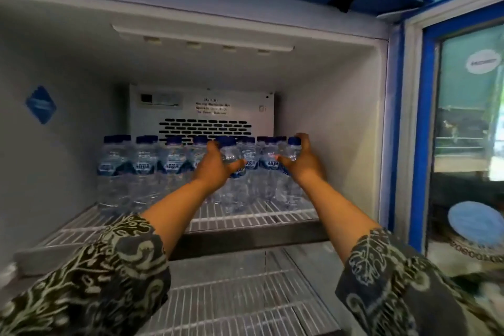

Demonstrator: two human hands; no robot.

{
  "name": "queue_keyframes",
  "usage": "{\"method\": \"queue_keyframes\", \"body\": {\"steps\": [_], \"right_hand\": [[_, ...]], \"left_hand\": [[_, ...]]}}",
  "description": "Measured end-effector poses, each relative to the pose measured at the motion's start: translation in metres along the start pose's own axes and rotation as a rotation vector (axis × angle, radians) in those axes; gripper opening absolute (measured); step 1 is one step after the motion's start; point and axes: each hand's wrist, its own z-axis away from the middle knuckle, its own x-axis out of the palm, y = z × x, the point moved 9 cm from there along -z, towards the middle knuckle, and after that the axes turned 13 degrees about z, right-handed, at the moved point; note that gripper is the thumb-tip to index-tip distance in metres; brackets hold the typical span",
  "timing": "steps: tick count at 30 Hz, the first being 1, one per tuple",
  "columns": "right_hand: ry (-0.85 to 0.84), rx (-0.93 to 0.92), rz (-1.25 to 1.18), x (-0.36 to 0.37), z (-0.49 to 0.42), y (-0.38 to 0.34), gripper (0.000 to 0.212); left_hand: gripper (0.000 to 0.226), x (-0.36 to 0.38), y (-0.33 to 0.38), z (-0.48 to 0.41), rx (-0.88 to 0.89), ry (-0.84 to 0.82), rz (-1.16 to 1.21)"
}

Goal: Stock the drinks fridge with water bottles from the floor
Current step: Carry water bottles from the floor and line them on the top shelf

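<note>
Placing step, top shelf (245, 217) of fridge (330, 117). Reaching in with both arms, one bottle per hand.

Gripping left bottle (231, 156) with left hand (215, 169), fingers and thumb curled round the body below the cap, roughly mid-shelf. Gripping right bottle (292, 152) with right hand (302, 162), fingers hooked over the shoulder and thumb across the front, at the far right end near the side wall. Cannot tell about contact with the wire: hidden behind hands and neighbours, and blurred.

Adding to row (144, 166) of upright blue-capped bottles along the back, packed side by side, apparently more than one deep. Room left toward the front of the shelf, by the look of it. Lower shelf (231, 294) underneath. Working past door (463, 117), open to the right. No view of the floor stock from here.

Next, probably:
- Set both down upright, flush against the neighbours.
- Let go cleanly, lifting off upward with no sideways drag.
- Go back down for more.

Worth watching: narrow bottles on wire bars, likely easy to tip and knock the row over. Judging by the space left, nowhere near done.
</note>
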Motion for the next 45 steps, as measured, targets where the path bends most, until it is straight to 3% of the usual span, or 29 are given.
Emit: {"method": "queue_keyframes", "body": {"steps": [5, 9, 12, 16, 20, 24, 32, 40, 45], "right_hand": [[-0.076, -0.043, 0.273, -0.009, -0.019, -0.016, 0.067], [-0.147, -0.076, 0.305, -0.006, -0.030, -0.030, 0.045], [-0.139, -0.060, 0.271, -0.009, -0.034, -0.031, 0.025], [-0.029, -0.040, 0.325, -0.023, -0.041, -0.026, 0.012], [0.060, -0.041, 0.386, -0.024, -0.050, -0.023, 0.020], [0.100, -0.031, 0.369, -0.016, -0.060, -0.016, 0.014], [0.123, -0.044, 0.323, -0.004, -0.075, -0.011, 0.031], [0.021, -0.095, 0.239, 0.004, -0.076, -0.007, 0.033], [-0.077, -0.148, 0.175, 0.010, -0.057, -0.005, 0.045]], "left_hand": [[0.072, 0.004, -0.001, 0.002, 0.091, 0.067, -0.010], [0.074, 0.003, 0.000, 0.005, 0.135, 0.097, -0.024], [0.075, 0.001, 0.001, 0.007, 0.167, 0.108, -0.011], [0.079, 0.005, 0.001, 0.011, 0.176, 0.078, 0.032], [0.078, 0.008, 0.004, 0.014, 0.183, 0.064, 0.037], [0.077, 0.008, 0.005, 0.015, 0.179, 0.077, 0.011], [0.078, 0.008, 0.002, 0.012, 0.183, 0.088, -0.032], [0.078, 0.009, -0.002, 0.009, 0.176, 0.091, -0.046], [0.076, 0.009, -0.006, 0.008, 0.133, 0.047, 0.036]]}}
